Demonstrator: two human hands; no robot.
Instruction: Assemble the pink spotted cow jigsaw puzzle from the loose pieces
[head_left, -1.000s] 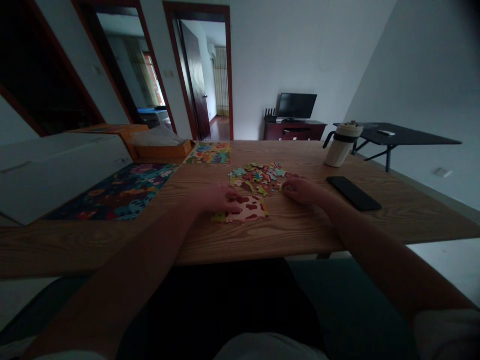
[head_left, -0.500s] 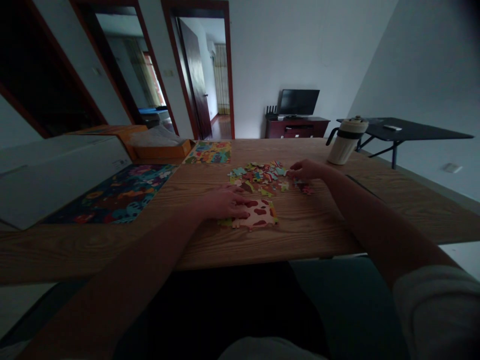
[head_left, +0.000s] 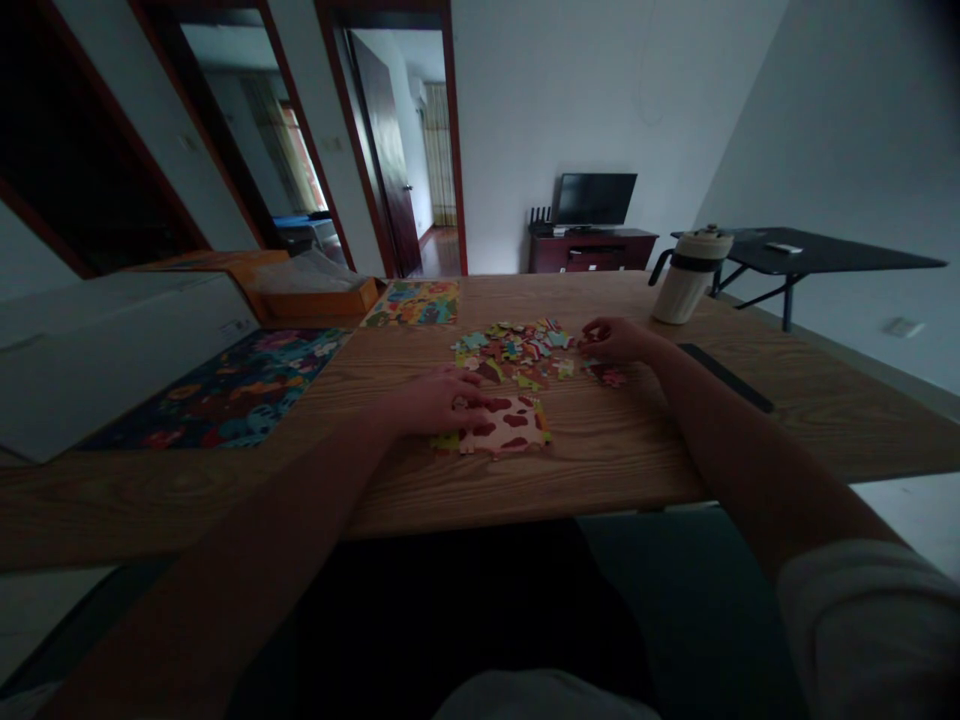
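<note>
A joined patch of puzzle pieces [head_left: 508, 428], pale with red-brown spots, lies near the front edge of the wooden table [head_left: 600, 460]. My left hand [head_left: 435, 400] rests flat on its left side, fingers spread. Behind it lies a heap of loose coloured puzzle pieces [head_left: 517, 352]. At the right end of that heap my right hand [head_left: 615, 340] hovers with its fingers curled on the pieces; whether it pinches one I cannot tell.
A cream jug with a handle [head_left: 686, 275] and a dark phone [head_left: 724, 375] are at the right. A finished puzzle [head_left: 412, 303], a dark colourful puzzle board [head_left: 232, 390], an orange box [head_left: 315, 285] and a white box [head_left: 97, 340] are at the left.
My right hand moved away from me to the far right end of the loose heap. My left hand stayed on the joined patch. The view shifted slightly.
</note>
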